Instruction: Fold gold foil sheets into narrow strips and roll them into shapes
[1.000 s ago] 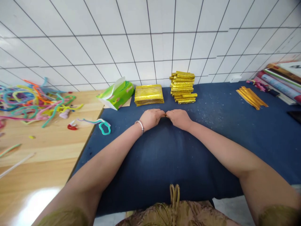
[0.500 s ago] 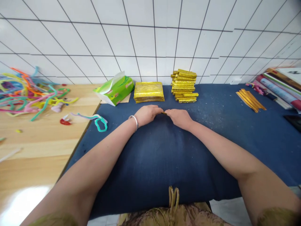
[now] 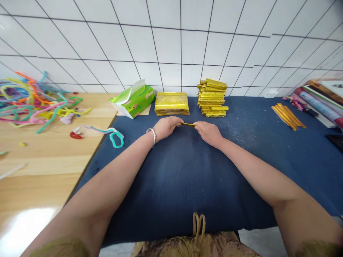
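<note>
Between my two hands runs a narrow folded strip of gold foil paper (image 3: 188,124), held level just above or on the dark blue cloth. My left hand (image 3: 166,127), with a silver bangle at the wrist, pinches its left end. Its right end sits in the closed fingers of my right hand (image 3: 208,132). Behind my left hand lies a flat stack of gold foil paper sheets (image 3: 172,103). A pile of folded gold paper strips (image 3: 212,98) rises behind my right hand.
A green tissue pack (image 3: 135,100) sits left of the sheets. Tangled colourful pipe cleaners (image 3: 34,103) cover part of the wooden table (image 3: 48,153). More gold strips (image 3: 288,116) fan out on the blue cloth (image 3: 184,185) at right, near stacked books (image 3: 320,103). A tiled wall closes off the back.
My hands have moved apart, so more of the gold strip between them shows. The whole view has shifted slightly.
</note>
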